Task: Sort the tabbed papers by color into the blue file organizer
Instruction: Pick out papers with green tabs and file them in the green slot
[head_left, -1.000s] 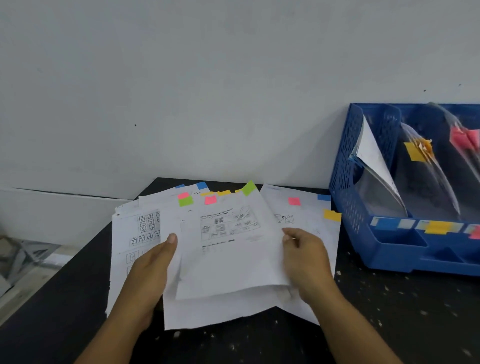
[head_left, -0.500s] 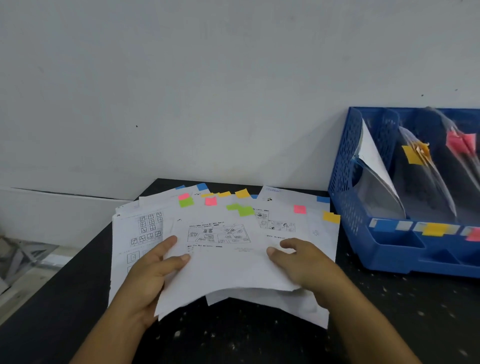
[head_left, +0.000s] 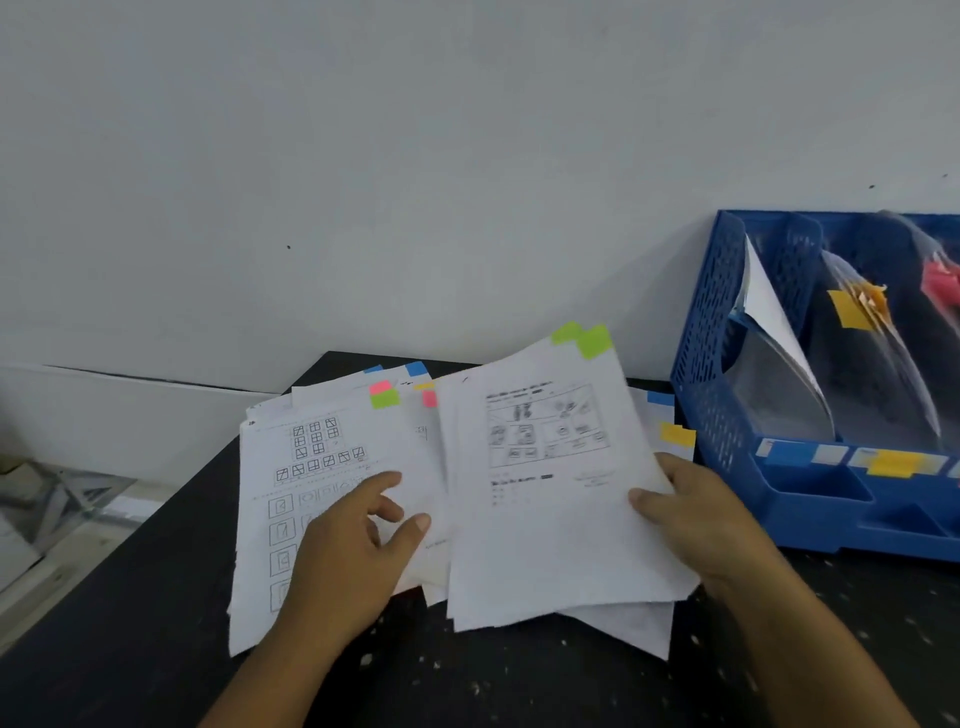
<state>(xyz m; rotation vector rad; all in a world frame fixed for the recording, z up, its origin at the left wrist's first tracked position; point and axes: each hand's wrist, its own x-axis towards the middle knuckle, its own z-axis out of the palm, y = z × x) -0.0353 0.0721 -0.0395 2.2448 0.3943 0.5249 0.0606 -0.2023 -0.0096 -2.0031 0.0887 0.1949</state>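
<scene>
1. Where the pale wall (head_left: 415, 156) meets it at the far edge, the black table (head_left: 519, 686) carries everything, its dark top flecked with pale specks.
2. The blue file organizer (head_left: 711, 332) stands at the far right of the table; its slots hold leaning sheets, one group with yellow tabs (head_left: 852, 309), another with pink-red tabs (head_left: 943, 283), and coloured labels run along its near front edge.
3. The spread pile of tabbed papers (head_left: 311, 467) lies left of the organizer, with pink, green, blue and yellow tabs showing at its far edges.
4. The green-tabbed sheets (head_left: 550, 519) are lifted above the right part of the pile, tilted, their green tabs (head_left: 584, 336) at the far end.
5. The right hand (head_left: 696, 514) grasps those sheets at their right edge, thumb on top.
6. The left hand (head_left: 358, 545) rests on the pile with fingers loose, gripping nothing.
</scene>
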